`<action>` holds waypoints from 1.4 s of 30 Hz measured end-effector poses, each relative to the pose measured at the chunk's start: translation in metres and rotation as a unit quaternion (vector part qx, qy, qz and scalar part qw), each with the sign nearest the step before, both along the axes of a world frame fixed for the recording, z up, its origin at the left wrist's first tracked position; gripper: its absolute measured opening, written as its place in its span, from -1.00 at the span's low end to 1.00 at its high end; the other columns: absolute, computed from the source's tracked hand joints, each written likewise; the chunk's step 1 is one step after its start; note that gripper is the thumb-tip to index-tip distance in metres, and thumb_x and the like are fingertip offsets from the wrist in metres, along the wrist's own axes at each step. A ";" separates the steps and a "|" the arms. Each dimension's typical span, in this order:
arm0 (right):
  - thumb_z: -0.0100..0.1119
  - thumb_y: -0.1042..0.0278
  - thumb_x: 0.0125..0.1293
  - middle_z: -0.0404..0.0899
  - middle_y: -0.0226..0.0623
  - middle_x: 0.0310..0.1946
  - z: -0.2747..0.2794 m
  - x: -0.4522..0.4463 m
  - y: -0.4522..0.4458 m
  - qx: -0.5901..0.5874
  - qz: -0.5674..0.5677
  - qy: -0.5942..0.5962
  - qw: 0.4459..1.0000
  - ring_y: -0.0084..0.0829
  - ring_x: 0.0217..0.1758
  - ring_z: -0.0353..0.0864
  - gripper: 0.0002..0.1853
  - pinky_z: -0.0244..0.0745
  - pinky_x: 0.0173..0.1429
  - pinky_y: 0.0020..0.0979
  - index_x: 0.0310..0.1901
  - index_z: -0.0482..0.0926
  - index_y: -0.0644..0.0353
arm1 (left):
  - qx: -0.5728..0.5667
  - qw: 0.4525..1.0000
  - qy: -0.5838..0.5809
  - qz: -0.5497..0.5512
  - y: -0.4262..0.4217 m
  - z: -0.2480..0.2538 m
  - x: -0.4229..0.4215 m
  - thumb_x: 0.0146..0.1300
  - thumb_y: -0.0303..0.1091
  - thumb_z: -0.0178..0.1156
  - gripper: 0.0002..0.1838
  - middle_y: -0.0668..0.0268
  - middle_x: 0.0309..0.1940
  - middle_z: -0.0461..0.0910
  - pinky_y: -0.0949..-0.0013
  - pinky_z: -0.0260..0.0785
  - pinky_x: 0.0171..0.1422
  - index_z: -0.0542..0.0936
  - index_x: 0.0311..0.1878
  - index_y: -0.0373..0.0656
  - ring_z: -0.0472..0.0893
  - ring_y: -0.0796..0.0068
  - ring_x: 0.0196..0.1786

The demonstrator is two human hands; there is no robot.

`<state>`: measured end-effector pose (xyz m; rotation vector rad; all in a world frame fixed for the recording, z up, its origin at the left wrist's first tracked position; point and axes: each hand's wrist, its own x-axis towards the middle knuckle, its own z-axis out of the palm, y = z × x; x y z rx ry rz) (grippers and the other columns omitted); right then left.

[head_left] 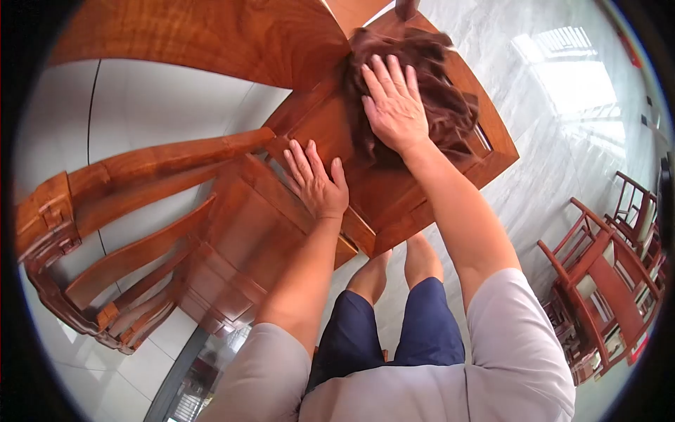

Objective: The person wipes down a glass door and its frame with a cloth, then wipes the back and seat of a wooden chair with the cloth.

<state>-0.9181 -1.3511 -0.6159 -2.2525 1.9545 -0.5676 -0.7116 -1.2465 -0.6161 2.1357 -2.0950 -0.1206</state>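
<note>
My right hand (396,105) lies flat, fingers spread, on a crumpled dark brown cloth (450,105). Beneath the cloth is the reddish-brown wooden seat (415,204) of a chair. To the left, my left hand (316,181) rests with its fingers apart over the near left edge of the wood, holding nothing. A carved wooden chair back (169,158) reaches out to the left of it.
A large curved wooden surface (204,39) spans the upper left. Several wooden chairs (605,281) stand at the right on the grey marbled floor (534,176). My legs are just below the seat's near corner.
</note>
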 end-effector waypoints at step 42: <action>-0.01 0.25 0.49 0.25 0.24 0.58 -0.025 -0.041 -0.152 -0.027 0.124 -0.068 0.990 0.08 0.72 0.18 -0.44 0.09 0.76 -0.09 0.43 0.44 0.36 | 0.001 1.000 0.016 -0.015 -0.003 0.004 0.000 0.58 -0.03 0.13 -0.34 -0.06 0.72 0.13 -0.23 0.12 0.69 0.39 0.60 -0.19 0.13 -0.27 0.72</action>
